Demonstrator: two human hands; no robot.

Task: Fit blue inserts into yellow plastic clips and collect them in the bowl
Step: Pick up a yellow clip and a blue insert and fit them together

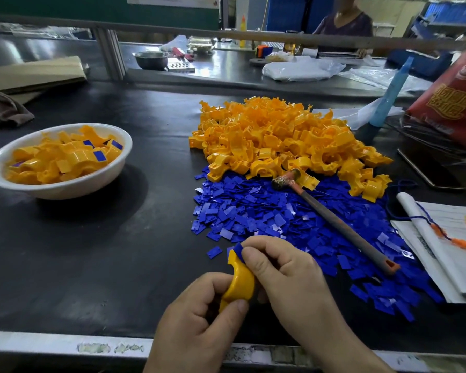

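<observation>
My left hand (199, 316) grips a curved yellow clip (240, 284) from below, near the table's front edge. My right hand (285, 275) pinches a blue insert (237, 249) against the clip's upper end. Beyond the hands lies a wide pile of loose blue inserts (280, 219), and behind it a heap of yellow clips (280, 135). A white bowl (59, 188) at the left holds several yellow clips with blue inserts showing.
A small hammer (334, 224) lies across the blue pile, head toward the yellow heap. Papers and a rolled sheet (441, 238) sit at the right, a red bag (452, 98) behind them. Cardboard (33, 74) and a cloth lie far left. A person sits at the far bench.
</observation>
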